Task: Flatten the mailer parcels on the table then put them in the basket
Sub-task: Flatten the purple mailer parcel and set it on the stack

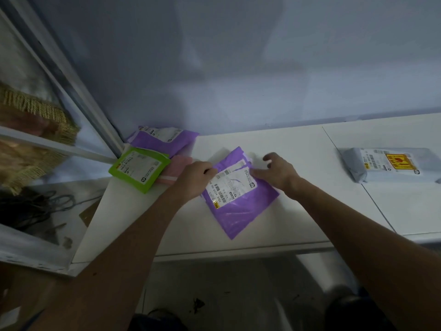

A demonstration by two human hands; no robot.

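Observation:
A purple mailer with a white shipping label lies tilted on the white table, in the middle. My left hand grips its upper left edge, fingers curled over the edge. My right hand is at its upper right corner, with the thumb on the label's edge and the fingers curled over the corner. At the table's back left corner lie a second purple mailer, a green mailer and a pink mailer, overlapping. A grey mailer with a yellow sticker lies far right. No basket is in view.
A blue-grey wall runs behind the table. On the left stands a glass panel in a metal frame, with a fringed woven thing and dark cables behind it. A seam divides the tabletop on the right.

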